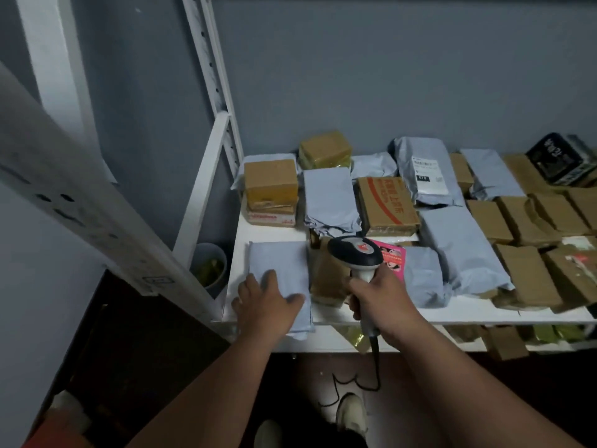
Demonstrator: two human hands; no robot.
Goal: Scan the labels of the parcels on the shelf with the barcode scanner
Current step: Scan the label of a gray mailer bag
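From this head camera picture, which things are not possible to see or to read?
- Head view: grey parcel shows no label on its upper face; the left hand covers its near part.
- White label on the rear grey bag: print too small to read.
- Scanner window faces away; the right hand hides its grip.
- Lower shelf: mostly hidden by the upper shelf.
- Black box: cut off at the right edge.

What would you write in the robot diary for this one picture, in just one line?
left hand rests flat on grey mailer | right hand grips barcode scanner | mailer label not visible | shelf full of parcels
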